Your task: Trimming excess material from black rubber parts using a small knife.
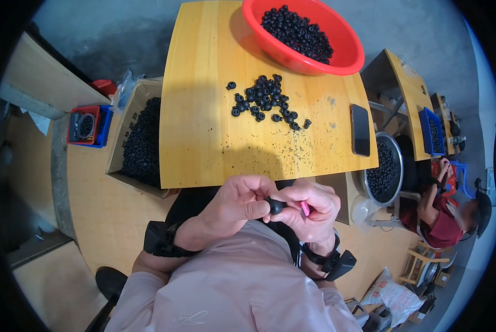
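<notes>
Just off the near edge of the yellow wooden table (198, 83), my two hands meet in front of my body. My left hand (238, 206) pinches a small round black part (275, 206), rubber or plastic, between thumb and fingers. My right hand (312, 206) is closed around a small tool with a pink handle (305, 208); its working end is hidden, and its fingertips touch the black part. Similar black parts (264, 98) lie in a loose pile on the table beyond, with dark crumbs scattered nearer me. Black wrist devices are strapped on both forearms.
A red basin (347, 52) of black parts stands at the table's far end. A phone (361, 130) lies by the right edge. Left is a cardboard box (116, 160) of parts; right, a metal bowl (398, 169) of them. Another person (444, 221) sits farther right.
</notes>
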`<state>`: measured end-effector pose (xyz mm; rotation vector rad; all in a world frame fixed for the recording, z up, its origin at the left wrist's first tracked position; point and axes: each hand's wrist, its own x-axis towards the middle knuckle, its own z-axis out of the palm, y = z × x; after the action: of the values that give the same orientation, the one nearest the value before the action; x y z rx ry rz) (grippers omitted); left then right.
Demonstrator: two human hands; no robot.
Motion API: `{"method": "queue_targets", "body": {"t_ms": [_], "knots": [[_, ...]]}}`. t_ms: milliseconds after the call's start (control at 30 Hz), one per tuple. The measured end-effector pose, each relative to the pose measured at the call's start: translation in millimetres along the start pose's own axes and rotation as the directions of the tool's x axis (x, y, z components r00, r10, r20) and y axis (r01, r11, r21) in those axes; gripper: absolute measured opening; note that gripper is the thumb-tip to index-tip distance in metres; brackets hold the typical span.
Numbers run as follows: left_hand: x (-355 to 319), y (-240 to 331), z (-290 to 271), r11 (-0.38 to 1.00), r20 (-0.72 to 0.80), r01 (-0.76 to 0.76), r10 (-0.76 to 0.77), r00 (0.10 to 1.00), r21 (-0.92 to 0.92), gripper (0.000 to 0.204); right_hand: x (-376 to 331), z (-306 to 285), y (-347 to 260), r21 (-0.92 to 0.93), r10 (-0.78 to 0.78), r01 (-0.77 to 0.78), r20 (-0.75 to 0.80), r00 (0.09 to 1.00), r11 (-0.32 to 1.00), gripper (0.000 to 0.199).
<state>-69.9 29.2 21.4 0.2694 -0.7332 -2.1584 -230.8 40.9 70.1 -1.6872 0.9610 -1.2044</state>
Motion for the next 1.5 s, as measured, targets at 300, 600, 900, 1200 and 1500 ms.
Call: {"method": "queue_targets", "body": {"t_ms": [300,600,900,1200,1500], "knots": [[2,-8,11,0.989,0.053,0.030,-0.023,0.998,-0.147,0.028,-10,-3,-6,-0.016,-0.022,0.021,-0.070,0.997,1.000,0.024],[2,-5,15,0.993,0.074,0.051,-0.043,0.996,-0.104,0.028,-10,-4,-7,-0.010,-0.047,0.046,-0.065,0.997,0.999,0.027],[1,-8,16,0.960,0.075,0.109,-0.093,0.993,-0.257,0.032,-11,3,-2,-0.081,-0.111,0.101,-0.130,0.985,0.992,0.026],[3,-12,12,0.945,0.075,0.083,-0.062,0.995,-0.317,0.030,-8,4,3,-0.091,-0.104,0.091,-0.142,0.984,0.992,0.031],[4,-10,8,0.980,0.029,0.025,-0.019,0.999,-0.195,0.025,-16,-3,2,0.158,0.086,-0.060,-0.161,0.983,0.986,0.033]]}}
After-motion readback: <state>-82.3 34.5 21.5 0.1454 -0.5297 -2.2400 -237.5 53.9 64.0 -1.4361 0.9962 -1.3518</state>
